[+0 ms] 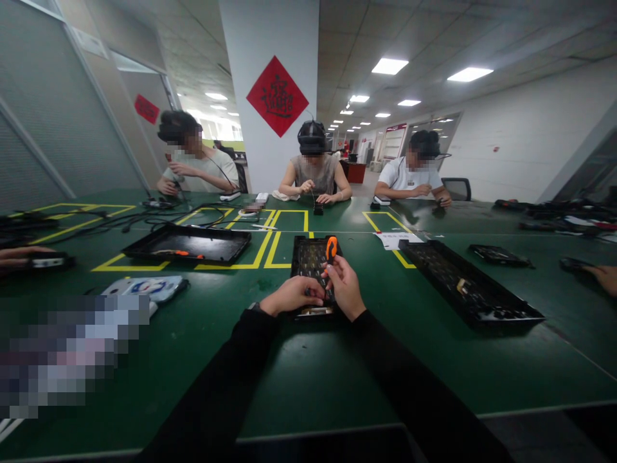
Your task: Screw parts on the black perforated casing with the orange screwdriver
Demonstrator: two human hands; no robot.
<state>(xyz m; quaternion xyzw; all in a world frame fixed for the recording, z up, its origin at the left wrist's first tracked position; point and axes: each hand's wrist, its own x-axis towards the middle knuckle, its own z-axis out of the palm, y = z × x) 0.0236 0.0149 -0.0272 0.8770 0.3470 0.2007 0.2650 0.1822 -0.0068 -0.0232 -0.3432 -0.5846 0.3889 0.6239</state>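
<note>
In front of me on the table lies a black rectangular frame or shallow tray (308,253) with rows of small light marks inside. My right hand (348,287) is closed around a screwdriver (331,249) with an orange and black handle, held upright over the right side of the tray. Its tip is hidden by my fingers. My left hand (293,294) rests over the tray's near part, fingers pinched together close to the screwdriver's lower end. Whatever is between those fingers is too small to make out. A pale strip (314,311) shows at the tray's near edge.
A black tray (144,249) with orange-handled tools stands to the left, another black tray (475,302) to the right. Cables (159,215) run across the far left. A printed bag (144,287) lies near left. Several people in headsets sit opposite; other hands reach in from both sides.
</note>
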